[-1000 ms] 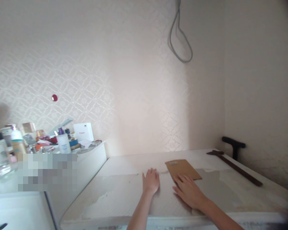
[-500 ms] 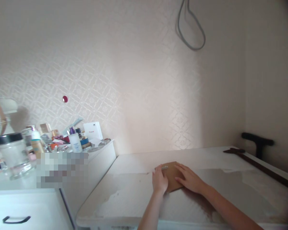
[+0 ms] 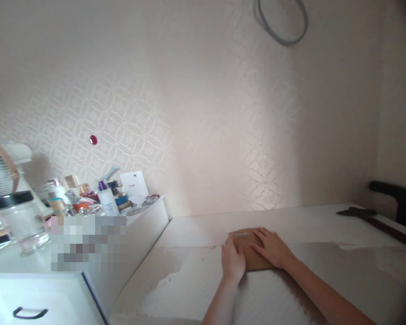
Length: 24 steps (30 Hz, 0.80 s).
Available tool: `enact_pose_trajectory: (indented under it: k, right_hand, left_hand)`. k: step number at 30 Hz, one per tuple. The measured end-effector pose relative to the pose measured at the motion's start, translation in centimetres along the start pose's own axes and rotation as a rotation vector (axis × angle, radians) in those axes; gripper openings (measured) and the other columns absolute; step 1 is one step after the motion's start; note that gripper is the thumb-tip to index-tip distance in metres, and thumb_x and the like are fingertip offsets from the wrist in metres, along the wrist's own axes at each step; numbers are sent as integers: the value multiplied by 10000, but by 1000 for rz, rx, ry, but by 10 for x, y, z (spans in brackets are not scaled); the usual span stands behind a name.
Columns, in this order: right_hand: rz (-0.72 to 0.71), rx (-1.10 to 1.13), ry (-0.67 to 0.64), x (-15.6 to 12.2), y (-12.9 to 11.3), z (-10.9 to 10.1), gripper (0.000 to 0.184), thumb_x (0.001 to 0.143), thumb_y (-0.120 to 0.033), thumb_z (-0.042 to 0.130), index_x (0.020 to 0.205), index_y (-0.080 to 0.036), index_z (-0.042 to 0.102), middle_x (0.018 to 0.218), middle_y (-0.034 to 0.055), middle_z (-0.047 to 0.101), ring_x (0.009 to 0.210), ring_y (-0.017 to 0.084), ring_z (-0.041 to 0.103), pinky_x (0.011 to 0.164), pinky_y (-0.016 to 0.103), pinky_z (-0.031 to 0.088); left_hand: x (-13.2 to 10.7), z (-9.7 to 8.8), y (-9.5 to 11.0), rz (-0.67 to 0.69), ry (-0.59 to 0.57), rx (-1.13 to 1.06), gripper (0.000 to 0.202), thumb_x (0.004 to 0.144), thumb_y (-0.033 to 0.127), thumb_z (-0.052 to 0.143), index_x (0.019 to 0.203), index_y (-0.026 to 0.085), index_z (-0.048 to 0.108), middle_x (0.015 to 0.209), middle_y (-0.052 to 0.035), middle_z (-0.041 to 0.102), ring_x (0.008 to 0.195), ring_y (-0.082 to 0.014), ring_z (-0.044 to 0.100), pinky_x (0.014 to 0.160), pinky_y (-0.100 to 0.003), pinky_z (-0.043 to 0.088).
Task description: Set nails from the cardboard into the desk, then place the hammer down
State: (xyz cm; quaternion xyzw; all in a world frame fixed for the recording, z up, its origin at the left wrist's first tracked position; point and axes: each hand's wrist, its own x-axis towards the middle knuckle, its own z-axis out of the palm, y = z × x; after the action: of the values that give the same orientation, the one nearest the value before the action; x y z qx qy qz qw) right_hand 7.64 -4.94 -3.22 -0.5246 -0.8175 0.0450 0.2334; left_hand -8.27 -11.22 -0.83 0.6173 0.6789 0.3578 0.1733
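Note:
A flat brown cardboard piece (image 3: 248,247) lies on the worn white table top (image 3: 325,253). My right hand (image 3: 274,248) rests flat on top of it, fingers stretched toward the left. At the card's left edge sits my left hand (image 3: 232,262), fingers together and laid against the edge and the table. Neither hand lifts the card.
A white cabinet (image 3: 88,271) on the left carries a glass jar (image 3: 20,221), bottles (image 3: 106,201) and a white box (image 3: 134,184). A drawer handle (image 3: 30,312) shows below. A dark wooden stick (image 3: 379,223) lies at the table's right. A grey cable loop (image 3: 284,22) hangs on the wall.
My right hand slid the brown card leftward across the table to my left hand, which now touches its edge. The view has turned to the left.

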Motion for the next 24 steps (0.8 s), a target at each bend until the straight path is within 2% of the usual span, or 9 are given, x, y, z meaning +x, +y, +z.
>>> enact_pose_trajectory:
  k: [4,8,10,14,17,19,24]
  right_hand:
    - [67,-40,28,-2,-2,2,604,854,-510,360,1289,-110,488,1370,157,436,1261,273,370,1044,479,221]
    - [70,-44,48,-2,-1,4,597,852,-516,372,1284,-122,489,1358,159,449,1252,266,382,1038,472,225]
    - [69,-41,53,-2,-1,4,592,851,-518,376,1278,-126,495,1349,158,458,1248,265,386,1035,468,230]
    - [74,-37,49,-2,-1,2,590,846,-517,388,1268,-122,507,1342,152,466,1242,265,394,1036,455,239]
    - [83,-40,54,-3,-3,-1,571,846,-503,395,1260,-129,516,1333,147,475,1231,263,407,1029,450,252]
    - [90,-46,62,-3,-5,-2,560,847,-495,394,1254,-133,522,1329,145,480,1222,264,416,1025,447,261]
    - [95,-63,84,-3,-7,-3,537,847,-473,400,1237,-130,534,1302,146,504,1196,265,443,1014,441,282]
  left_hand:
    - [-2,-3,2,17,-28,13,532,785,93,422,1316,111,427,1364,-97,459,1278,-198,379,1119,-342,194]
    - [1,-6,6,44,-25,32,499,773,96,440,1271,100,472,1310,-112,505,1229,-191,429,1087,-288,256]
    - [6,-8,8,58,-26,68,475,776,95,440,1248,104,496,1275,-115,532,1203,-191,454,1070,-281,283]
    - [22,-9,8,92,-12,207,465,806,98,414,1262,119,501,1308,-104,512,1271,-232,380,1109,-376,215]
    - [35,-9,5,147,-10,257,446,826,123,412,1260,108,514,1283,-107,533,1237,-218,414,1079,-329,276]
    - [41,-10,2,201,-18,290,391,834,147,420,1190,120,578,1191,-100,593,1149,-205,482,1025,-294,338]
    - [53,-11,-4,235,-53,377,287,844,190,426,976,182,681,1004,-68,650,984,-201,546,915,-304,410]
